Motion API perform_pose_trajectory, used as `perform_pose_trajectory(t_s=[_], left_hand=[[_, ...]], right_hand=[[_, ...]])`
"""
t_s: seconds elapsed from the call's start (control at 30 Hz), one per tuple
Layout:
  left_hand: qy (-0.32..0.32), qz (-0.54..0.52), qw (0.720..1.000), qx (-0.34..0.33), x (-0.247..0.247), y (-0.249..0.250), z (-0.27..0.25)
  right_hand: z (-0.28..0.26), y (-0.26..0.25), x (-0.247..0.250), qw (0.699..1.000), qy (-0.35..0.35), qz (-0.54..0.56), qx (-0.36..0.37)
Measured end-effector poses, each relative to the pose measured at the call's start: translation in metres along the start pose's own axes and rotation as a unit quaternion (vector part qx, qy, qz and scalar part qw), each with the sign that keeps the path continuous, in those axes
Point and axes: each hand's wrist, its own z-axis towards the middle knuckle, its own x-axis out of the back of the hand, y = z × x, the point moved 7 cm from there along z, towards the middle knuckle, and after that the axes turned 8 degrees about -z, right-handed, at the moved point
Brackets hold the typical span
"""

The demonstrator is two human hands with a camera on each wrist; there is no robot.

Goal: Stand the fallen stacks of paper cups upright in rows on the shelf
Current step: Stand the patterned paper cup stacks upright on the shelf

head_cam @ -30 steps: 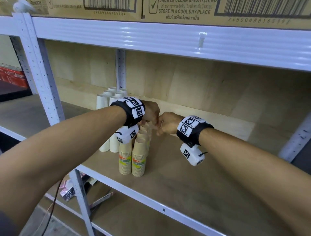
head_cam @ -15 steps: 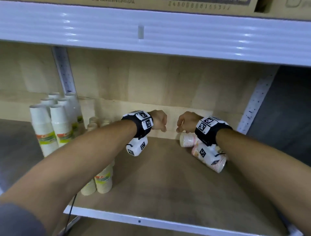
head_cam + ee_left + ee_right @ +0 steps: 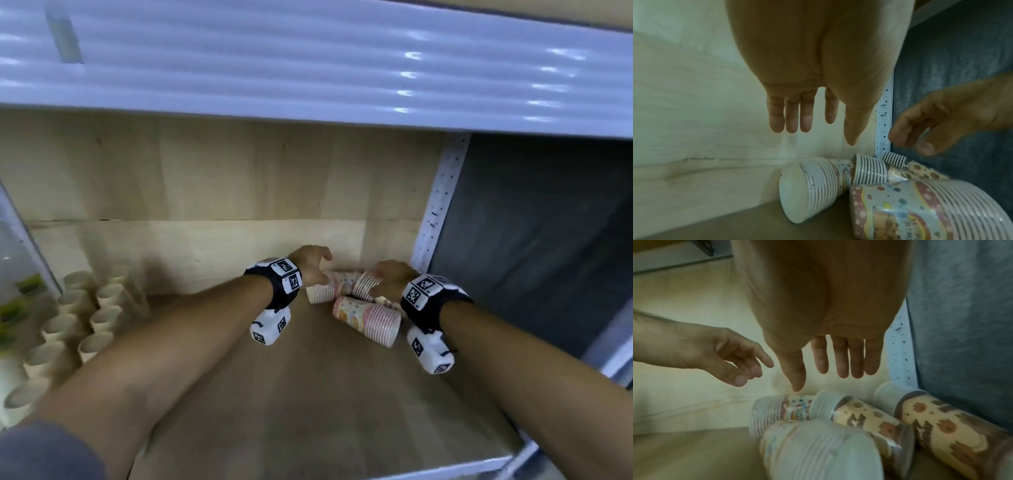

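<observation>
Several fallen stacks of patterned paper cups lie in the back right corner of the shelf (image 3: 308, 394). A confetti-print stack (image 3: 322, 291) (image 3: 809, 186) lies leftmost, with a yellow stack (image 3: 366, 286) (image 3: 859, 415) beside it. Another yellow stack (image 3: 931, 415) lies against the post, and a larger stack (image 3: 368, 318) (image 3: 920, 211) lies in front. My left hand (image 3: 315, 263) (image 3: 820, 134) hovers just above the leftmost stack with its fingers straight and apart. My right hand (image 3: 390, 277) (image 3: 820, 381) hangs over the yellow stacks with relaxed fingers. Neither hand holds anything.
Upright rows of plain cup stacks (image 3: 85, 308) stand at the shelf's left side. A perforated white post (image 3: 438, 212) and a dark wall (image 3: 531, 240) bound the right. The upper shelf beam (image 3: 308, 68) hangs overhead. The wooden back panel (image 3: 205, 192) is close behind the cups.
Both hands have moved right from the upright stacks to the fallen stacks in the back corner. They were loosely fisted half a second ago and their fingers are now spread.
</observation>
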Motion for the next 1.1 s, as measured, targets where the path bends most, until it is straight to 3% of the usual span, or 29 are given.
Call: perform_pose_trajectory(t_s=[0.33, 0.53, 0.73, 1.1], left_hand=[[-0.012, 0.014, 1.000, 0.004, -0.034, -0.007, 0.033], [-0.023, 0.036, 0.999, 0.006, -0.048, -0.013, 0.048], [-0.016, 0.058, 0.998, 0.001, -0.057, -0.010, 0.057], [-0.064, 0.167, 0.984, -0.012, -0.063, -0.002, 0.060]], right_hand=[[0.040, 0.069, -0.037, 1.000, 0.010, -0.010, -0.020], [0.020, 0.059, -0.031, 0.999, 0.031, 0.030, 0.017], [0.028, 0.068, -0.048, 1.000, 0.008, 0.010, -0.012], [0.035, 0.071, -0.059, 0.999, -0.040, -0.002, -0.022]])
